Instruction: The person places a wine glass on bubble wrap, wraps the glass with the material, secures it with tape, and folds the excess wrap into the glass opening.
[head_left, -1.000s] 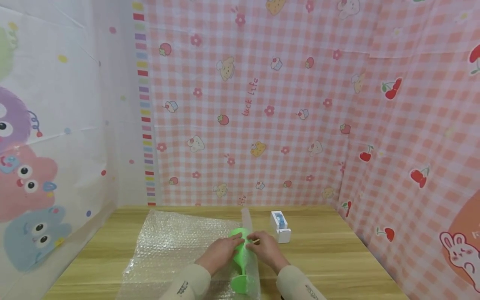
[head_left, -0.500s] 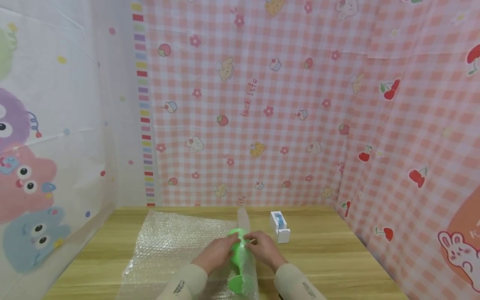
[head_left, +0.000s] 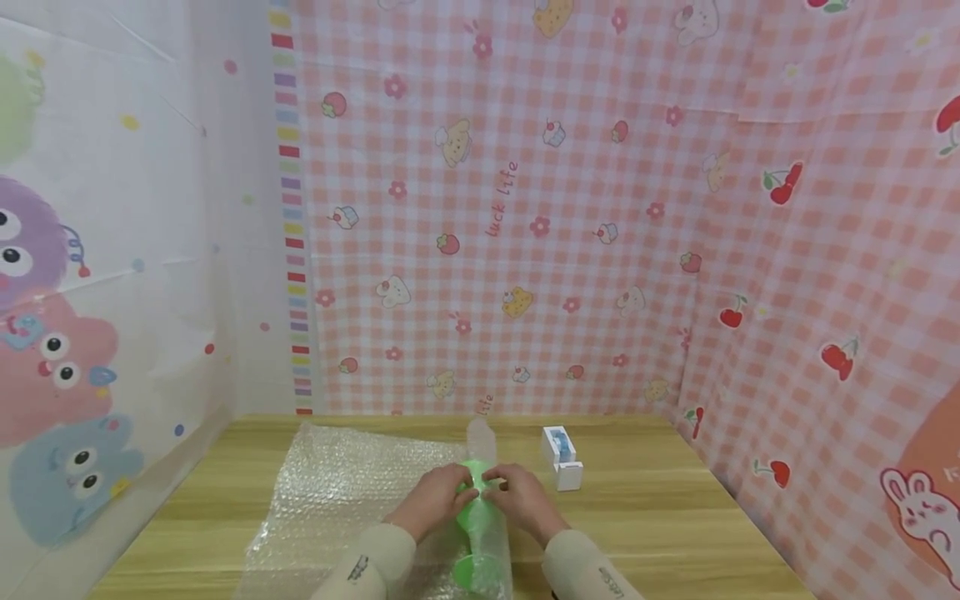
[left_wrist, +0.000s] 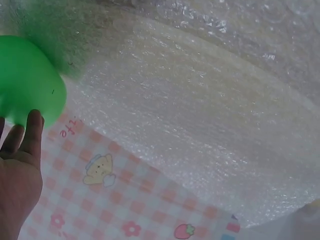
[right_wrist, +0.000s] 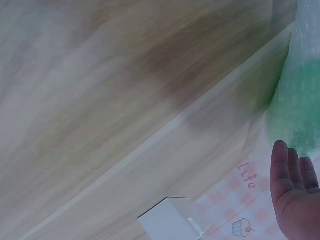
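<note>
Wrapping seems underway: the green cup [head_left: 468,520] lies in bubble wrap [head_left: 337,500] on the desk [head_left: 637,517], left hand [head_left: 433,502] and right hand [head_left: 527,500] against it (fingers fairly straight); rolling leftward probably comes next.

So, counting as I go: two hands of mine, left [head_left: 437,497] and right [head_left: 522,500], and two pale sleeves [head_left: 378,554] behind them. One green goblet-shaped piece [left_wrist: 30,75], just the one! One sheet of bubble wrap [head_left: 345,483]. Over to the right, one white tape dispenser [head_left: 568,476], and inside, one blue roll [head_left: 560,442]. One table [head_left: 652,517] under it all. Up on the cloths now: four googly-eyed cartoon figures [head_left: 56,358] in part or whole, four cupcakes [head_left: 553,133] straight ahead, one big rabbit [head_left: 922,512]!
</note>
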